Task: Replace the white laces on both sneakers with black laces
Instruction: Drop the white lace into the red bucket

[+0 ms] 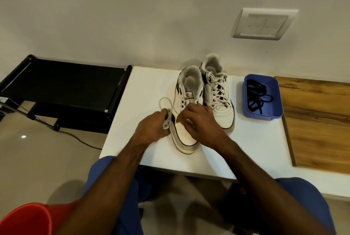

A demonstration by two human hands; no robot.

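Note:
Two white sneakers stand side by side on the white table [246, 145], toes toward me. The left sneaker [186, 134] has most eyelets bare. Its white lace [164, 102] loops out to the left, and my left hand [153, 126] grips a bunch of that lace beside the shoe. My right hand [197, 121] lies over the left sneaker's front, fingers curled at the lowest eyelets; what they pinch is hidden. The right sneaker [219, 98] is fully laced in white. Black laces [259, 96] lie tangled in a blue tray [278, 115] to the right.
A wooden board [318, 121] lies on the table right of the tray. A black rack [62, 87] stands left of the table against the wall. A red bucket [28, 219] is at the lower left by my knee. A cable runs over the floor.

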